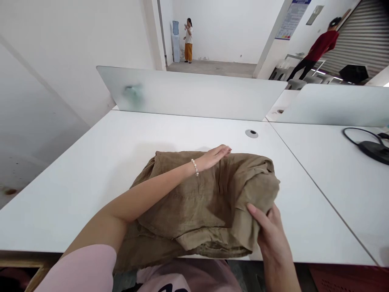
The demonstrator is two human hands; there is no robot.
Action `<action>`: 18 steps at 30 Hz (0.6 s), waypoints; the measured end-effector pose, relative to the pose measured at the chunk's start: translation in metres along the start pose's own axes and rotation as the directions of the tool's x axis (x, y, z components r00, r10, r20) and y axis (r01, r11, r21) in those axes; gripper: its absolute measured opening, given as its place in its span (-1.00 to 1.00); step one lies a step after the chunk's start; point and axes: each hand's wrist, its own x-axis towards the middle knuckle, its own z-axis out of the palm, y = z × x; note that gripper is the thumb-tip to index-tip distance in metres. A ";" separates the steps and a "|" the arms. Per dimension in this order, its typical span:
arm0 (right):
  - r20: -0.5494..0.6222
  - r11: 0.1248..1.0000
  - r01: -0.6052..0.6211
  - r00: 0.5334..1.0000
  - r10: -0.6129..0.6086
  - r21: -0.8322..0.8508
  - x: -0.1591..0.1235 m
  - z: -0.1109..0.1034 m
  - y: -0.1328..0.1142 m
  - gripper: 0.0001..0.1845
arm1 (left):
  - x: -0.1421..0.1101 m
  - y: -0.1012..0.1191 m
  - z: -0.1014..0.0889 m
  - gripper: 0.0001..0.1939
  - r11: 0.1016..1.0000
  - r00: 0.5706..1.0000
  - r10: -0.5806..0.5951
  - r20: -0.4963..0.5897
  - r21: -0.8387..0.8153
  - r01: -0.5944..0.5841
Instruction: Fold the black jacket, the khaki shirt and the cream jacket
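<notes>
A brown cloth garment (188, 202) lies bunched and partly folded on the white table, its near edge hanging over the front. What kind of garment it is I cannot tell. My left hand (214, 157), with a beaded bracelet on the wrist, reaches across it and rests flat near its far edge, fingers stretched out. At the garment's right end, my right hand (270, 227) grips a raised fold, thumb on top and the other fingers hidden behind the cloth.
Frosted dividers (194, 95) stand along the back of the white table (75, 162). A cable hole (251, 133) lies behind the garment, and a black device with a cord (373, 150) sits far right. Beyond, one person (189, 38) stands by a water dispenser (176, 42), another (322, 48) by a shutter.
</notes>
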 end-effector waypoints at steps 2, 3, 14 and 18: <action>0.084 0.994 0.089 0.993 -0.084 -0.060 0.001 0.026 -0.007 -0.41 | -0.005 0.016 -0.007 -0.31 0.982 0.996 -0.074 0.046 -0.171 0.081; 0.143 0.983 0.148 0.981 -0.131 -0.111 0.002 0.039 -0.009 -0.42 | -0.009 0.024 -0.012 -0.27 0.975 0.992 -0.102 0.076 -0.191 0.115; 0.565 0.744 0.617 0.720 -0.403 -0.256 -0.006 0.128 0.003 -0.40 | -0.075 0.033 -0.043 -0.17 0.933 0.984 0.172 -0.047 0.329 -0.147; 0.622 0.764 0.616 0.679 -0.389 -0.194 -0.019 0.132 -0.014 -0.30 | -0.093 0.031 -0.060 -0.43 0.993 0.979 0.100 -0.179 0.088 -0.085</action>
